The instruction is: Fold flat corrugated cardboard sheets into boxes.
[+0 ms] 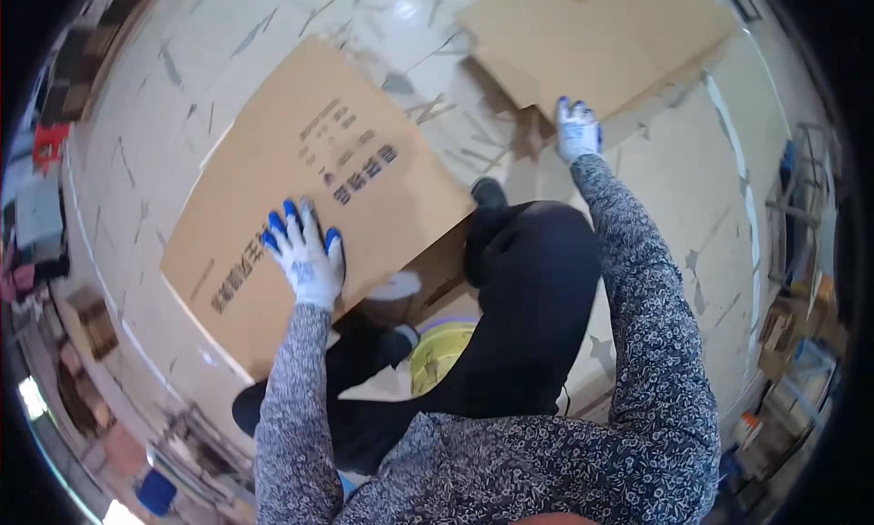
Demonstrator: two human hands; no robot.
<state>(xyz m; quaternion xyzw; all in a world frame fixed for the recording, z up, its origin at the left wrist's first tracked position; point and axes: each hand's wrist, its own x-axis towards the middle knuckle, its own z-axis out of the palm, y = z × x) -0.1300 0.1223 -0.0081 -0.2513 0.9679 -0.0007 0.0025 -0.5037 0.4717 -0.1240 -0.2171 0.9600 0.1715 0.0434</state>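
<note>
Both my hands wear white gloves with blue fingertips. My left hand (307,256) lies flat, fingers spread, on a large brown flattened cardboard box (273,152) with dark print, which slants across the floor at the left. My right hand (578,133) reaches forward to the near edge of a second cardboard sheet (610,42) at the upper right. Its fingers lie over that edge and seem closed on it; the thumb is not plain to see. A shadow shows under the sheet's near edge.
Between my legs stands a yellow-green tub (442,352) with a purple rim. My shoe (487,220) is close to the printed box's right corner. Cardboard scraps and strips lie on the pale floor (419,33). A red stool (50,145), a small open carton (91,322) and racks (792,206) line the sides.
</note>
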